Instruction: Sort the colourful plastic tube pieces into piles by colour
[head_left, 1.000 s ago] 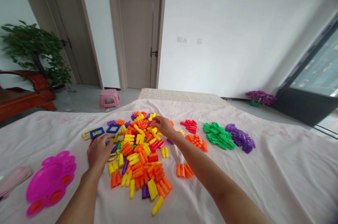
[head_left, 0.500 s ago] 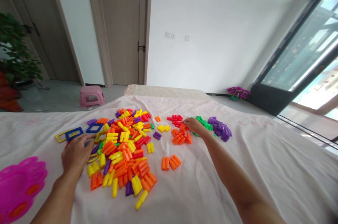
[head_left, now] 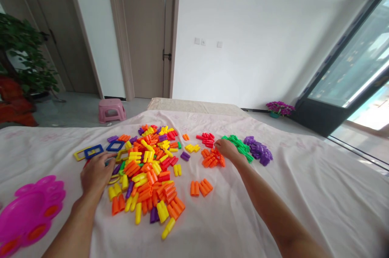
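My left hand (head_left: pixel 96 171) rests at the left side of a mixed heap of plastic building blocks (head_left: pixel 148 177), mostly orange and yellow. Its thumb and forefinger are apart, with a bit of blue showing between them. Blue frame pieces (head_left: pixel 94 151) lie just beyond its knuckles. My right hand (head_left: pixel 227 149) is over a small group of orange blocks (head_left: pixel 209 160), its fingers closed on an orange block that they mostly cover. Red blocks (head_left: pixel 207 138) sit behind it, green blocks (head_left: pixel 238 144) and purple blocks (head_left: pixel 259 150) to its right.
A pink flower-edged tray (head_left: pixel 27 209) with orange spots lies at the left. Loose yellow blocks (head_left: pixel 192 148), a purple block (head_left: pixel 185 156) and orange blocks (head_left: pixel 201 187) dot the cloth between heap and groups. A pink stool (head_left: pixel 112 110) stands beyond the cloth-covered table (head_left: pixel 304 193).
The whole view has shifted slightly, so everything appears farther right. My right hand has lowered a little towards the orange group with its block. My left hand has stayed by the heap.
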`<state>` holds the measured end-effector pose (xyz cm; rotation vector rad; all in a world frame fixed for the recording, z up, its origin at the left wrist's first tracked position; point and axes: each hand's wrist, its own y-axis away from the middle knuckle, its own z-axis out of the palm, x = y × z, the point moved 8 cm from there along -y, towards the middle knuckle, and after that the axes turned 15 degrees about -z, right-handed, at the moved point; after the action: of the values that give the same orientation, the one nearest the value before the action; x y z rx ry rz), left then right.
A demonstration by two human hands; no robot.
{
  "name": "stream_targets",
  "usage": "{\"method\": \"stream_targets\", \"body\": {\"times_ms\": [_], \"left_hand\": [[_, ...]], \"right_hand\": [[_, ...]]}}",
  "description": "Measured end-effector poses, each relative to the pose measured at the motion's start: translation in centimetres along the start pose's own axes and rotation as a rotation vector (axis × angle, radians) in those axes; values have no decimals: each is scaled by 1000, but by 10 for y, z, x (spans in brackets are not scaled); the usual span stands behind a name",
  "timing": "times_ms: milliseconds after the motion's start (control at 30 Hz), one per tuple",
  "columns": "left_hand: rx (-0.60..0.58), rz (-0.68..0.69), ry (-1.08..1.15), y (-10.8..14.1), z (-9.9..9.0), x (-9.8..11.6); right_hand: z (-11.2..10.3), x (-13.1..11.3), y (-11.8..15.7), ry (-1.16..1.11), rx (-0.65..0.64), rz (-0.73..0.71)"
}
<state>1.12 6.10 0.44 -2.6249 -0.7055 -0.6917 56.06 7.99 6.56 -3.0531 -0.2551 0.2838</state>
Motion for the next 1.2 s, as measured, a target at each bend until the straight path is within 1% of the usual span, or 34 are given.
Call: {"method": "stream_targets", "body": {"times_ms": [67,133,200,233,267,333,400,467,533,600,633,700,767,800,867,1000,1100,1200], "left_hand": [[6,0,2,1,-2,2],[5,-3,-1,2,-3,3],[4,-13,-6,3,-3,4],[4,-14,-6,3,-3,4],[7,-14,-4,3,-4,4],[15,-6,3,3,-4,5],[17,5,6,3,-4,5],[15,7,7,3,-4,5],[7,-2,9,3,-4,5],[0,-17,12,3,-4,4],[-2,-21,15,3,-4,4],[1,-20,21,3,-5,4],[2,-22,22,3,-4,4],[2,-24,22,2,-3,3],[5,-28,23,2,-2,3],[19,-7,23,2,-1,3],[21,4,22,1,-1,3],[15,-1,16,0,0,2]], "right_hand": [[0,-2,0,49,-61,41],[-4,-6,0,105,-86,88],[-12,-17,-2,150,-61,113],[-15,-26,-4,156,-31,99],[-17,-40,-7,145,2,57],[-15,-77,-14,62,48,-93],[-5,-122,-23,-68,63,-272],[11,-164,-31,-183,54,-416],[25,-198,-41,-240,57,-510],[34,-216,-55,-243,85,-522],[37,-218,-63,-227,105,-488],[40,-210,-80,-174,125,-365],[43,-198,-94,-121,107,-258],[45,-194,-101,-102,88,-239],[50,-192,-111,-79,52,-270],[62,-198,-120,-56,8,-392],[66,-197,-121,-71,30,-403],[67,-189,-121,-178,79,-395]]}}
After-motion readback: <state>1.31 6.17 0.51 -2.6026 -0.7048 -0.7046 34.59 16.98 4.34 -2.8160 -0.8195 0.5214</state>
